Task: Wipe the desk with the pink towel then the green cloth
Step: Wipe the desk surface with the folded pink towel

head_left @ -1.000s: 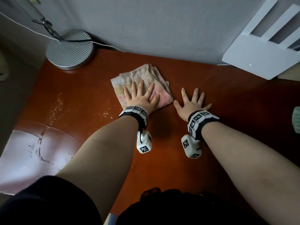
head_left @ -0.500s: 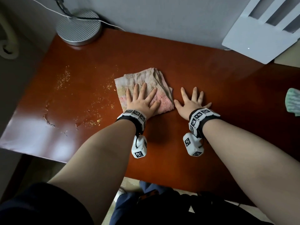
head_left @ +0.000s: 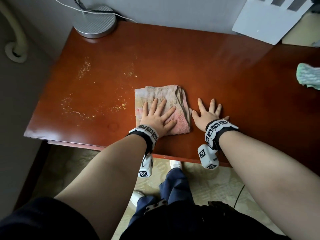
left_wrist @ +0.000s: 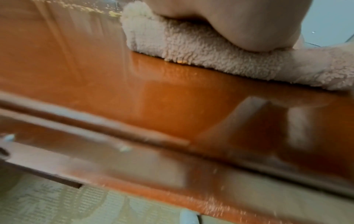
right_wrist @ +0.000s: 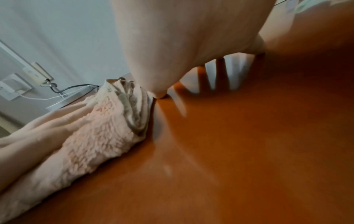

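The folded pink towel (head_left: 174, 99) lies on the reddish-brown desk (head_left: 190, 63), near its front edge. My left hand (head_left: 158, 115) presses flat on the towel with fingers spread. The towel's fluffy edge (left_wrist: 201, 50) shows under my left palm (left_wrist: 239, 22) in the left wrist view. My right hand (head_left: 208, 112) lies flat on the bare desk just right of the towel, fingers spread, its thumb close to the towel's folded side (right_wrist: 107, 125). The green cloth (head_left: 309, 77) sits at the desk's far right edge. Yellowish crumbs and wet streaks (head_left: 83, 104) spread left of the towel.
A round silver lamp base (head_left: 96, 21) with cables stands at the back left corner. A white router (head_left: 266, 19) leans at the back right against the grey wall. The desk's front edge (head_left: 121, 149) is just below my wrists; floor and my legs show beneath.
My left hand has slid the towel from near the back of the desk toward the front edge. My right hand came back alongside it, still flat on the desk.
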The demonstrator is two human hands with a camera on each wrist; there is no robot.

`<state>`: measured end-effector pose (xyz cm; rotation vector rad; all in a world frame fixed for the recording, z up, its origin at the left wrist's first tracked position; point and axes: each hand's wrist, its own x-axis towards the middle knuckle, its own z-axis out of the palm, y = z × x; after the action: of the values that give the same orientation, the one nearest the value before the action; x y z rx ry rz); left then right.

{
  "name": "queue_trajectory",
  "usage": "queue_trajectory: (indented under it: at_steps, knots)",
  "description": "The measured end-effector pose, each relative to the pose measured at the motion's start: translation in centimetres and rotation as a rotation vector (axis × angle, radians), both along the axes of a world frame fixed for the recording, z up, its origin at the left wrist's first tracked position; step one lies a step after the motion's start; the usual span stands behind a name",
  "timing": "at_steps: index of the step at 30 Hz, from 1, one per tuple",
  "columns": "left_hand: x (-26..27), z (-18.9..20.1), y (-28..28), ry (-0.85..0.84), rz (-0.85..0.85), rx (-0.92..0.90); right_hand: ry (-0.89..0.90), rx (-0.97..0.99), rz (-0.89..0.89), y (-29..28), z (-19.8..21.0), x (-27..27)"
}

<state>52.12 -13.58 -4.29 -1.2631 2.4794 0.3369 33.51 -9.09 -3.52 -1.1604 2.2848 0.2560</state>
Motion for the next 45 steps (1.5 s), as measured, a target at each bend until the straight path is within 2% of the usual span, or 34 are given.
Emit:
queue_trajectory:
  at_steps: [10, 18, 23, 29, 35, 45]
  knots:
    - [6.6, -0.2, 3.7, -0.004, -0.204, -0.006, -0.012, 0.017, -0.096, 3.3, 0.2, 5.5]
    - [11.7, -0.3, 3.0, 0.009, -0.309, -0.039, -0.012, -0.007, -0.094, 3.0, 0.0, 10.7]
    - [14.6, -0.3, 1.9, -0.004, -0.303, -0.075, -0.006, 0.004, -0.095, 2.7, 0.0, 11.7]
    - [19.3, -0.4, 0.2, -0.017, -0.181, -0.1, 0.014, -0.019, -0.08, 2.1, -0.1, 13.0]
    - [19.3, -0.3, -0.2, -0.044, -0.177, -0.06, 0.027, -0.03, 0.002, 0.4, -0.4, 14.1]
    - [17.4, -0.1, -3.5, -0.029, -0.223, -0.034, 0.033, -0.008, 0.074, -2.7, -0.6, 12.4]
